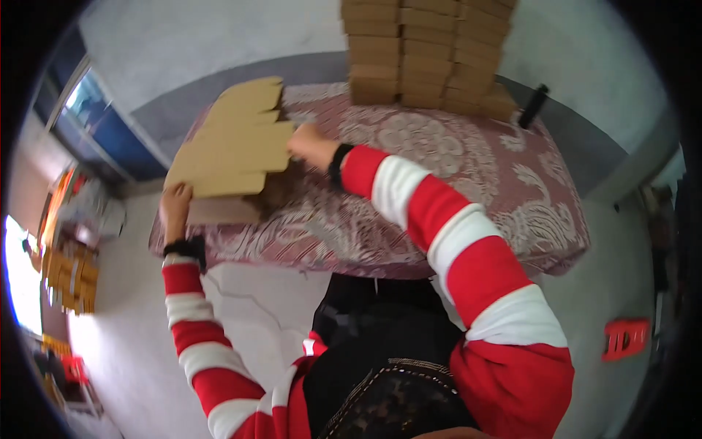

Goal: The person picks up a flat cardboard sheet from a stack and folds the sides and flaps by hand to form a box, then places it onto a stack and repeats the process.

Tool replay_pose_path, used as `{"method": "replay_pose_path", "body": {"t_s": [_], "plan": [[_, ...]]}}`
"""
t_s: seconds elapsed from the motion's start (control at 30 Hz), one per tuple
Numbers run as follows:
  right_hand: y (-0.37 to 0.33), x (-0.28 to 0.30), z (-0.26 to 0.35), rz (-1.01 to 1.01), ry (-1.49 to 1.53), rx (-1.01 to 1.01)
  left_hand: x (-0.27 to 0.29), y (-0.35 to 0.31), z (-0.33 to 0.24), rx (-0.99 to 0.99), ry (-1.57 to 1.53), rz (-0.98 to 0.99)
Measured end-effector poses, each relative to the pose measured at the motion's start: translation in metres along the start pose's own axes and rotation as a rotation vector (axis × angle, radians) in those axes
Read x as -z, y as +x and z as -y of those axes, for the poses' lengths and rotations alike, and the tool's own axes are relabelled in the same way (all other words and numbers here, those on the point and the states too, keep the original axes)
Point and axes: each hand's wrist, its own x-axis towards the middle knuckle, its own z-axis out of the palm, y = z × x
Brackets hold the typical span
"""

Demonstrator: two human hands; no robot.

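A flat tan cardboard box blank (230, 143), with cut flaps along its right side, lies over a stack of cardboard (223, 211) at the table's left end. At the blank's near left corner, my left hand (175, 205) is closed with its fingers over the edge. My right hand (314, 146) is closed on a flap at the blank's right edge, its fingertips partly hidden. Both arms are in red and white striped sleeves with black cuffs.
A patterned pink and white cloth covers the table (439, 146). Tall stacks of folded brown boxes (424, 55) stand at the back against the wall. Right of them is a black bottle-like cylinder (534, 107). A red plastic stool (626, 339) sits on the floor at far right.
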Motion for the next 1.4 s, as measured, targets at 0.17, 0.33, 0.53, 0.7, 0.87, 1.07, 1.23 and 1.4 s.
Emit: {"method": "replay_pose_path", "body": {"t_s": [0.17,0.33,0.53,0.7,0.87,1.07,1.23,1.4], "plan": [[-0.052,-0.016,0.037,-0.029,0.115,0.122,0.000,-0.023,0.037,0.201,-0.160,-0.023],[-0.057,-0.010,0.036,0.031,0.158,0.200,-0.003,-0.036,0.001,0.219,-0.196,0.044],[-0.070,-0.002,0.024,0.419,0.536,0.482,0.018,-0.046,-0.026,-0.485,0.527,0.014],[-0.020,0.009,0.025,0.171,0.430,-0.180,0.018,-0.033,-0.064,0.224,-0.071,-0.043],[0.013,0.020,0.014,0.315,0.595,-0.237,0.020,-0.036,-0.063,0.206,-0.061,-0.141],[-0.004,0.043,0.010,0.295,0.734,-0.221,0.015,-0.040,-0.079,0.253,-0.082,-0.105],[0.009,0.014,0.017,0.183,0.947,-0.226,0.014,-0.045,-0.076,0.206,0.016,-0.092],[0.010,0.009,-0.010,0.047,0.606,-0.153,0.021,-0.045,-0.080,0.167,0.017,-0.045]]}}
